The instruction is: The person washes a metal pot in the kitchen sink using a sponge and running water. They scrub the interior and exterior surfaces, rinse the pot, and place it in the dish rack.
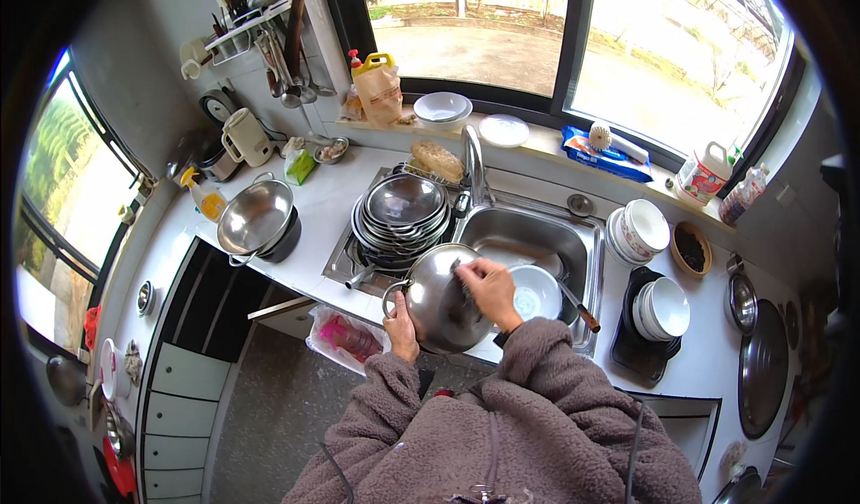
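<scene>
In front of me, over the near edge of the sink counter, a round steel pot with a loop handle is tilted up. My left hand grips its edge beside the handle. My right hand lies against the pot's shiny surface with its fingers bent together. Something small and dark shows at the fingertips, too little to name. To the right, a white bowl rests in the steel sink, partly behind my right wrist. A wooden-handled utensil leans across the sink's near right side.
Stacked steel bowls stand left of the faucet. A two-handled steel pan sits farther left. White bowls and patterned bowls are piled on the right. Below the counter hangs a lined bin.
</scene>
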A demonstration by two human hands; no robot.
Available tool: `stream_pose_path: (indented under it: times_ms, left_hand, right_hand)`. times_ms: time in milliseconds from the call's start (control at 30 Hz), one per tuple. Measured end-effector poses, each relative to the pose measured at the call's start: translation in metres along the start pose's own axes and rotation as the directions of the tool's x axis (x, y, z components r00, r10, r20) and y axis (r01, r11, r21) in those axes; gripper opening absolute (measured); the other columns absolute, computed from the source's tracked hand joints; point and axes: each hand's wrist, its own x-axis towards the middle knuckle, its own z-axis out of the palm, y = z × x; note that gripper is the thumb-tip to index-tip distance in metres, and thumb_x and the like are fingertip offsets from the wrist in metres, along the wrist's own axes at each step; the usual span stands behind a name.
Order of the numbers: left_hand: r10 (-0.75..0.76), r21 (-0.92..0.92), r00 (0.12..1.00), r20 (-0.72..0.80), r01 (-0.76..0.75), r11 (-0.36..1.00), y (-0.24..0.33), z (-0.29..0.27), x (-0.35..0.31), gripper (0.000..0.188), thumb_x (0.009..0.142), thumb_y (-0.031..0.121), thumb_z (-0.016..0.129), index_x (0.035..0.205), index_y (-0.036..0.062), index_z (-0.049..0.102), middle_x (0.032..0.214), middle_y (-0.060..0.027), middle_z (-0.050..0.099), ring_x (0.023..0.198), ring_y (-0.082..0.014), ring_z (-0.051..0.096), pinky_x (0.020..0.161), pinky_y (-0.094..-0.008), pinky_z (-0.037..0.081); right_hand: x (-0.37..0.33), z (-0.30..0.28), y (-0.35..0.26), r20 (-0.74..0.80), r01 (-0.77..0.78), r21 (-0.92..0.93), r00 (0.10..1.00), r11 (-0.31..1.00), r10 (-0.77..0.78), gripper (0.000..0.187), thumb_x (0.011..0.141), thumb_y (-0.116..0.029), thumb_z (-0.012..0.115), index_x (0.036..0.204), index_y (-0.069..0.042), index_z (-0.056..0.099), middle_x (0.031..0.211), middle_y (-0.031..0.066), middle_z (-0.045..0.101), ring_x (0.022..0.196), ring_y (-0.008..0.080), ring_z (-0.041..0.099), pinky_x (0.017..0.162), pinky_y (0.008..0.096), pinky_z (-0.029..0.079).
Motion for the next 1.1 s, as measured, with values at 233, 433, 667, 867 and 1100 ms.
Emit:
stream_pose_path:
  times_ms: [233,433,667,867,1100]
  left_hand:
    - [-0.273,-0.084,0.937,-0.22,0.261,0.962,-0.018,-0.015,-0.014,0.054,0.097,0.049,0.059,0.101,-0.0043,0.068,0.097,-0.0099,0.07,0.083,-0.0202,0.067,0.074,-0.0358,0.055]
    - [-0.353,-0.294,0.91,-0.216,0.284,0.913,-0.04,-0.031,-0.008,0.055,0.097,0.048,0.06,0.107,-0.0063,0.065,0.104,-0.0131,0.07,0.087,-0.0241,0.067,0.076,-0.0392,0.056]
    - [-0.478,-0.389,0.853,-0.211,0.375,0.842,-0.078,-0.042,-0.007,0.064,0.096,0.05,0.06,0.118,-0.01,0.06,0.117,-0.0179,0.065,0.102,-0.0293,0.066,0.084,-0.0421,0.056]
    - [-0.103,0.058,0.987,-0.122,0.111,0.992,-0.08,-0.031,-0.036,0.066,0.095,0.048,0.062,0.122,-0.012,0.058,0.121,-0.02,0.063,0.102,-0.0308,0.066,0.085,-0.0438,0.056]
    - [-0.542,-0.409,0.762,-0.354,0.395,0.823,-0.065,-0.015,-0.022,0.059,0.095,0.043,0.065,0.11,-0.0132,0.062,0.109,-0.0188,0.068,0.093,-0.0287,0.068,0.077,-0.041,0.055]
  right_hand:
    - [0.005,-0.012,0.089,-0.065,-0.355,-0.264,0.934,0.897,0.351,0.037,0.082,-0.043,0.07,0.088,-0.007,0.077,0.082,0.015,0.073,0.08,0.0314,0.071,0.072,0.0416,0.053]
    - [-0.055,-0.015,0.122,0.023,-0.426,-0.383,0.883,0.82,0.469,0.031,0.091,-0.033,0.06,0.103,-0.005,0.067,0.1,0.0198,0.07,0.095,0.0405,0.065,0.082,0.049,0.05]
    - [-0.059,0.002,0.076,-0.037,0.026,-0.319,0.999,0.947,-0.04,0.024,0.087,-0.017,0.067,0.108,-0.006,0.064,0.101,0.0149,0.063,0.091,0.0345,0.063,0.077,0.0435,0.051]
    - [-0.056,0.018,0.046,0.37,0.447,-0.387,0.876,0.807,-0.308,0.013,0.081,-0.021,0.071,0.08,-0.008,0.069,0.082,0.0089,0.064,0.078,0.0293,0.065,0.067,0.0408,0.052]
    - [-0.021,-0.009,0.065,0.393,0.426,-0.547,0.891,0.721,-0.227,0.016,0.082,-0.022,0.068,0.076,-0.008,0.067,0.08,0.009,0.064,0.078,0.0291,0.065,0.067,0.0424,0.052]
